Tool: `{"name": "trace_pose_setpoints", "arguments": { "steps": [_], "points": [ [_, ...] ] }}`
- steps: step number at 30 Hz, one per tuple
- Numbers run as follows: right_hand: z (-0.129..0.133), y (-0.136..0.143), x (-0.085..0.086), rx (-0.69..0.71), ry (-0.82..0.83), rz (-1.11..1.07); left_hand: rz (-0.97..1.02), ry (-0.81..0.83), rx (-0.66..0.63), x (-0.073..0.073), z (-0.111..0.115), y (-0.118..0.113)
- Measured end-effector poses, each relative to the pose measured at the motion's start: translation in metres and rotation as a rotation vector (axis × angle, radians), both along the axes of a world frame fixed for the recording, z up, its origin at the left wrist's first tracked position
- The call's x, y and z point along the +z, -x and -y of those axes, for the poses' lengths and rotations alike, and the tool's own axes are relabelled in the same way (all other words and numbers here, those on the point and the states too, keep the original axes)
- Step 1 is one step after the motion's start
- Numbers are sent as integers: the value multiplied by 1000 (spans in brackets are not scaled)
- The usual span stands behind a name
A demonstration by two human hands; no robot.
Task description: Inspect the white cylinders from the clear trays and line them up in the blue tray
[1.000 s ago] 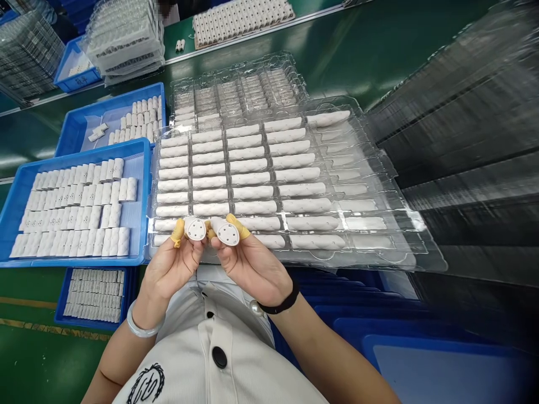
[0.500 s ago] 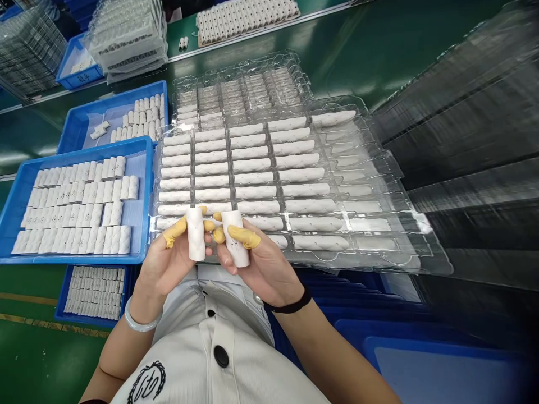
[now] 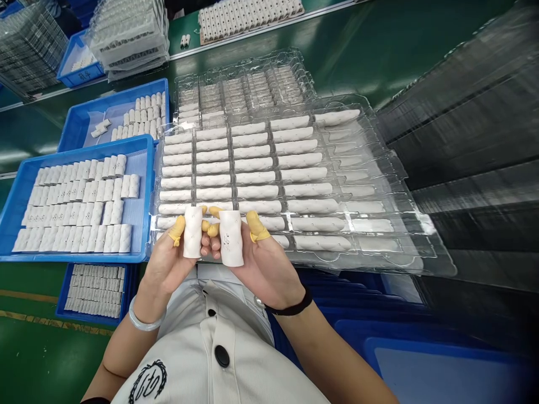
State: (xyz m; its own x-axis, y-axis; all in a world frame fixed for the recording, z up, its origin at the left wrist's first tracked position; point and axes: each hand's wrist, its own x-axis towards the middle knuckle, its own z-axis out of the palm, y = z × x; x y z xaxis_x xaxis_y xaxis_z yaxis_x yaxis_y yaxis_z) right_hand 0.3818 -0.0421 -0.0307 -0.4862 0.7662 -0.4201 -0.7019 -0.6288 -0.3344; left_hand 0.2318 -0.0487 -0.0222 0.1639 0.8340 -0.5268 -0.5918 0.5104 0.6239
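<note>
My left hand [image 3: 170,258], with yellow covers on some fingertips, holds a white cylinder [image 3: 192,233] upright between thumb and fingers. Beside it, my right hand [image 3: 267,269] supports a second white cylinder [image 3: 231,238] with small dark marks on its side; the yellow-covered right thumb is lifted off it. The two cylinders are a small gap apart. Behind them lies a clear plastic tray [image 3: 379,168] with rows of white pieces [image 3: 254,164] in its slots. Its front slots are partly hidden by my hands.
Blue bins [image 3: 150,196] with white cylinders stand at the left, one lower down [image 3: 63,306]. Stacked clear trays [image 3: 126,39] and a block of white pieces [image 3: 250,19] are at the back. Dark sheeting [image 3: 475,123] hangs at the right.
My right thumb has lifted off the right cylinder, which now stands straighter with its marks turned more into view. The left cylinder has shifted slightly left.
</note>
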Motion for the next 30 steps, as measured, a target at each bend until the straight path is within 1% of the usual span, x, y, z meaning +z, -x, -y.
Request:
{"name": "trace_pose_setpoints", "arguments": {
  "steps": [5,8,12,15,17,20,24,27,30],
  "points": [
    [0,1,1,-9,34,31,-5,33,25,0,0,0],
    [0,1,1,-16,34,37,10,3,45,-1,0,0],
    [2,2,-4,-3,-45,36,13,-51,2,-2,1,0],
    [2,3,-8,-13,-145,97,-28,-69,-14,-3,2,0],
    [1,4,-11,-29,-180,149,-32,-64,2,-4,3,-1],
    [-1,4,-12,-49,-149,181,0,4,55,-3,2,-3],
    [-3,5,-11,-84,-55,133,11,83,96,0,-2,-7],
    [-4,4,-9,-79,12,60,-8,83,100,-1,-5,-8],
    [-3,2,-9,-85,38,14,-25,46,73,-3,-5,-7]
  ]
}}
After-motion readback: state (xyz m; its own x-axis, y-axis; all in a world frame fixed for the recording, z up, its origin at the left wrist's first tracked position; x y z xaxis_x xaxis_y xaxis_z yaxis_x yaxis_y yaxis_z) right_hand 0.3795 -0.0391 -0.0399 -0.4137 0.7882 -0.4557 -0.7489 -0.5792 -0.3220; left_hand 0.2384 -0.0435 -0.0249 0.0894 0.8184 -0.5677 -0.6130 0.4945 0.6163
